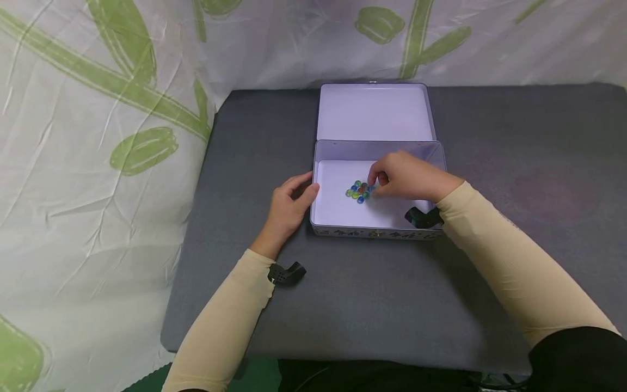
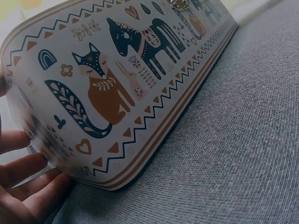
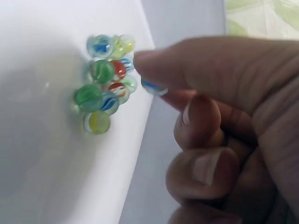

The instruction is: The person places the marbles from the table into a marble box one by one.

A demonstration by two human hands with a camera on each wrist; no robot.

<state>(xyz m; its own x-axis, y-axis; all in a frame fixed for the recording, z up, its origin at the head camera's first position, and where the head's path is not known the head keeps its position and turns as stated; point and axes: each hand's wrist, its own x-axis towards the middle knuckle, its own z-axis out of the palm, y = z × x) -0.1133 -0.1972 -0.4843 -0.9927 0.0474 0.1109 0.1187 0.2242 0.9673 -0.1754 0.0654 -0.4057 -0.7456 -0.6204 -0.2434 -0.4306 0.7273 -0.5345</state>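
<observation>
A rectangular tin box [image 1: 333,212] with a white inside lies open on the table, its near wall printed with a fox [image 2: 110,91] and a horse. Several glass marbles [image 1: 356,190] sit in a tight cluster on its floor, swirled in green, blue, yellow and red [image 3: 119,70]. Over the cluster's right edge, my right hand [image 1: 404,177] pinches a blue-swirled marble [image 3: 154,87] between thumb and index finger; its other fingers are curled in. My left hand [image 1: 288,206] touches the box's left side near the front corner, its fingers [image 2: 23,170] extended along the wall.
The hinged lid [image 1: 374,111] is folded back behind the box. A dark grey table [image 1: 264,147] carries everything. Behind and to the left hangs a pale curtain [image 1: 88,218] with green leaf prints. Black wrist cameras [image 1: 288,273] are strapped over beige sleeves.
</observation>
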